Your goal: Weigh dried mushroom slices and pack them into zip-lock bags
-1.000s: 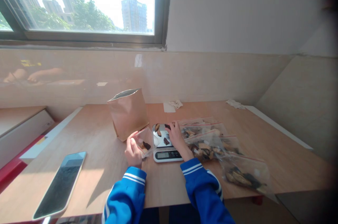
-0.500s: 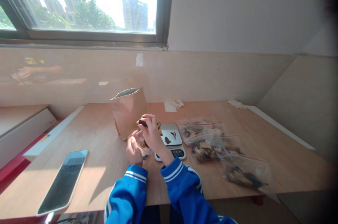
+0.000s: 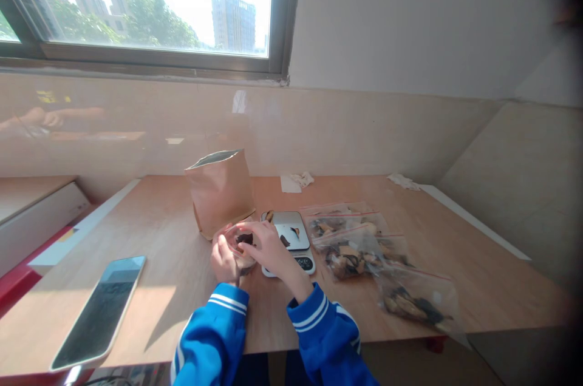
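Observation:
My left hand (image 3: 225, 261) is closed around a clear plastic bag (image 3: 247, 262) with some dried pieces inside, just in front of the brown paper bag (image 3: 220, 193). Over the plastic bag's mouth, my right hand (image 3: 268, 246) pinches a dark dried piece (image 3: 245, 239), which looks like dried mushroom. To the right of my hands stands a white digital kitchen scale (image 3: 297, 241), partly covered by my right hand. A few small dried pieces (image 3: 285, 240) lie on its plate.
Several zip bags of dried pieces (image 3: 350, 255) lie right of the scale. A phone (image 3: 101, 310) with a cable rests at the left. Crumpled tissue (image 3: 304, 179) lies by the wall, and another white scrap (image 3: 403, 181) at the back right.
My right hand has come down with the dark piece from above, to the mouth of the plastic bag. My left hand still holds the bag in about the same place.

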`<state>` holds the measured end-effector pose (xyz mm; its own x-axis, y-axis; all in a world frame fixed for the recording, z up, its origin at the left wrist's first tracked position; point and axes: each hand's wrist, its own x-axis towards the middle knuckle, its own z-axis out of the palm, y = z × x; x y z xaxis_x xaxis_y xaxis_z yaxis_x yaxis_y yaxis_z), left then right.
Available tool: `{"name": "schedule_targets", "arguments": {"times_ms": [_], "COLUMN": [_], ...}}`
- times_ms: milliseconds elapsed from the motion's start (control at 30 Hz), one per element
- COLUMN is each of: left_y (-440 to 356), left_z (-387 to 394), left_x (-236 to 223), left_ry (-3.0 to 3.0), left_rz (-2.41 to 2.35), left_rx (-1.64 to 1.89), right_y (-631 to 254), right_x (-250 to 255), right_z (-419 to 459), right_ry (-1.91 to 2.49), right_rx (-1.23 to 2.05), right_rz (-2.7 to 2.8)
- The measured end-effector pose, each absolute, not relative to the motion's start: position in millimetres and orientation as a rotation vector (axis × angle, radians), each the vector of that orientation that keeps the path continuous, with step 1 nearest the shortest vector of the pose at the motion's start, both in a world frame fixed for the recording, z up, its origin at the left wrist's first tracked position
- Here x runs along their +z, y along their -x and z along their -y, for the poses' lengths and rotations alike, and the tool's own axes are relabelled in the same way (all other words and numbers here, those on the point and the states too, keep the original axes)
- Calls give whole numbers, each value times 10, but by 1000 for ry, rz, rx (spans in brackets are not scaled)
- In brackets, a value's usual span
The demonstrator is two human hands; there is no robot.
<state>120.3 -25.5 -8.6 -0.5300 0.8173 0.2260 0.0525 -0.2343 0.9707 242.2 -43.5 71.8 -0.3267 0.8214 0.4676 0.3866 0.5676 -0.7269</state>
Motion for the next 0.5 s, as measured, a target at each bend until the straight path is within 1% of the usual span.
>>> {"name": "schedule_targets", "arguments": {"times_ms": [167, 367, 433, 500], "left_y": [-1197, -1215, -1224, -1229], "left_z": [254, 278, 279, 277], "left_x": [-98, -57, -47, -43], "left_ry": [-1006, -927, -907, -909], "left_rz": [-1459, -1557, -1562, -1545], "left_rx": [1832, 1782, 1789, 1808], "right_y": [-2578, -2955, -3059, -3127], "right_x": [673, 78, -99, -188], "right_z": [417, 327, 324, 332], "right_ry": [1030, 1535, 1612, 1645], "right_rx": [445, 13, -25, 9], "right_rz": [1873, 1602, 1629, 1680]}}
